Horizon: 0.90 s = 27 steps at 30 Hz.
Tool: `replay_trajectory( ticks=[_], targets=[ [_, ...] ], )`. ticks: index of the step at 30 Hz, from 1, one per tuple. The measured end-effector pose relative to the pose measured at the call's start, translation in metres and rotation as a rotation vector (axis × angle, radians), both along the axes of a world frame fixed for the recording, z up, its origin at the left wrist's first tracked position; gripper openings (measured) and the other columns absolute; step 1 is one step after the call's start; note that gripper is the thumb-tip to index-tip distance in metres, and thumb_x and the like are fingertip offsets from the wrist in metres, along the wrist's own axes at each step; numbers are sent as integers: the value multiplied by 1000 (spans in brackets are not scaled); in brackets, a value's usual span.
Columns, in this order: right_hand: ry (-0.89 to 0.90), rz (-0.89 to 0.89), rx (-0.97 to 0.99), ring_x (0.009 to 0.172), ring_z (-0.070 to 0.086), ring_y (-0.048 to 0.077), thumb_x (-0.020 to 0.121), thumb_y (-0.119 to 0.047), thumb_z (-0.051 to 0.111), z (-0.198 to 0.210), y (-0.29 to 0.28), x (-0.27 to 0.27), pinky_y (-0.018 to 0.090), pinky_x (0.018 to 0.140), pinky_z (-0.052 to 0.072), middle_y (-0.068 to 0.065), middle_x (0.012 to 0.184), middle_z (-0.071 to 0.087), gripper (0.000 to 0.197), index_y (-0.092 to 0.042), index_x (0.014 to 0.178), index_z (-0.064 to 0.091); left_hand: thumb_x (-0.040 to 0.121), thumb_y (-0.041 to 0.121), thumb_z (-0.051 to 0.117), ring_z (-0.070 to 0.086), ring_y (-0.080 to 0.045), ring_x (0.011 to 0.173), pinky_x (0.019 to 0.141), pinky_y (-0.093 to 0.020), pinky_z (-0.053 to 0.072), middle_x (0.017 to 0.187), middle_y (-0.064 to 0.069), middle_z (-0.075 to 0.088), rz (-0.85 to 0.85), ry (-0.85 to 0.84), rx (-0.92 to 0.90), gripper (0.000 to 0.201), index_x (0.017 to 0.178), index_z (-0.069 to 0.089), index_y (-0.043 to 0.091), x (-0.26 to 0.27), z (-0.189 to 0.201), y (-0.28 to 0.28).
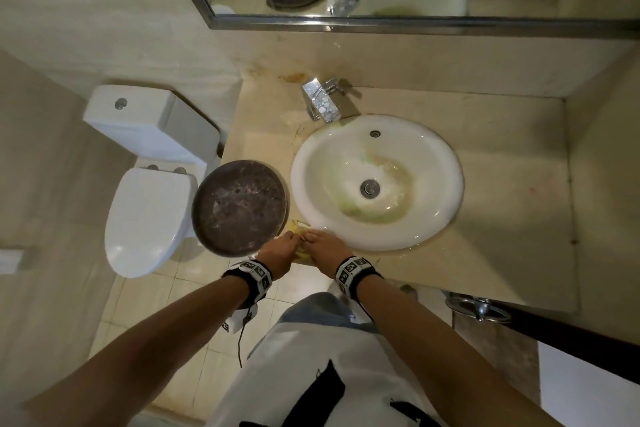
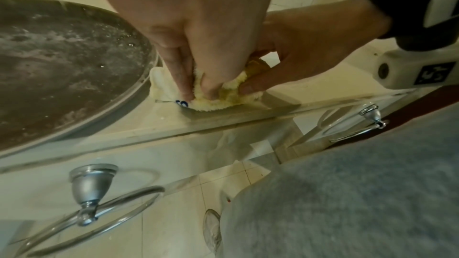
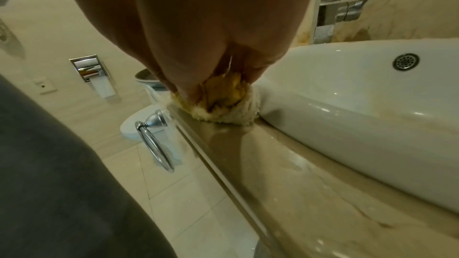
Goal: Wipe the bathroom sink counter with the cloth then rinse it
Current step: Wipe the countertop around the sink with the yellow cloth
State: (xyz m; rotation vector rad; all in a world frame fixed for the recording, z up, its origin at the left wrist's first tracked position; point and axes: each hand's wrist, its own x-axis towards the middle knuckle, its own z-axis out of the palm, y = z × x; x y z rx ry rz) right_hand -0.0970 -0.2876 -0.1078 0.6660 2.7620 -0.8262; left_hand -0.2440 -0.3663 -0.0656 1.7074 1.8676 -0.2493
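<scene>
Cloth [image 2: 218, 93] label writing illegible, under hands [image 1: 301, 251]

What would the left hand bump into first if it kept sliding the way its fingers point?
Probably the dark round tray. The left hand grips the yellow cloth on the counter's front edge, its fingers aimed away from the body. The tray's rim sits close beside them; depth is hard to judge.

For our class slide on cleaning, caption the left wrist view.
Both hands, left hand and right hand, bunch a yellow cloth on the counter's front edge.
</scene>
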Motion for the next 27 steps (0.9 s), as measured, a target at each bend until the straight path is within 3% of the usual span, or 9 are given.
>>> replay_trajectory(
  ticks=[2,6,12,18,23,25,27],
  targets=[
    [-21,19,5,138,45,23,87,-14,74,0,3,8,41,116,38,0,149,49,59,-21,142,53,72,-9,71,65,-28,71,61,-33,50,105,-13,61,3,-26,-51,52,121,59,4,4,-1,0],
    [-9,50,23,140,43,24,87,-11,71,2,5,29,42,116,38,3,151,48,55,-17,139,56,87,-2,60,63,-32,99,84,-36,51,133,-13,52,-20,-56,-54,56,141,47,7,19,3,5],
    [-16,123,38,147,36,27,87,-1,64,0,7,60,41,119,33,6,161,36,62,-14,146,50,93,10,61,58,-32,114,92,-39,52,142,-11,43,-18,-71,-133,51,141,45,9,51,5,11],
    [-3,159,8,148,34,26,89,0,61,1,13,88,44,116,38,4,163,32,59,-15,145,51,92,9,59,61,-32,109,92,-41,52,138,-11,47,-37,-54,-198,39,131,54,10,77,7,20],
    [28,202,2,150,28,25,98,-3,53,17,24,122,38,121,27,5,164,30,52,-11,148,47,85,-2,57,66,-24,104,87,-36,55,122,-6,65,-119,-102,-180,39,118,66,17,92,-14,29],
    [13,192,-11,151,27,23,100,-6,51,20,27,136,37,120,30,3,165,27,52,-15,150,44,84,-1,58,66,-21,104,87,-35,55,120,-3,66,-140,-115,-162,41,118,65,21,98,-24,33],
    [-12,171,-35,149,30,22,100,-10,52,20,29,147,40,118,35,0,164,30,50,-16,149,46,84,-2,59,66,-24,105,89,-34,54,118,-5,68,-152,-130,-148,39,118,65,16,112,-11,38]
  ],
)
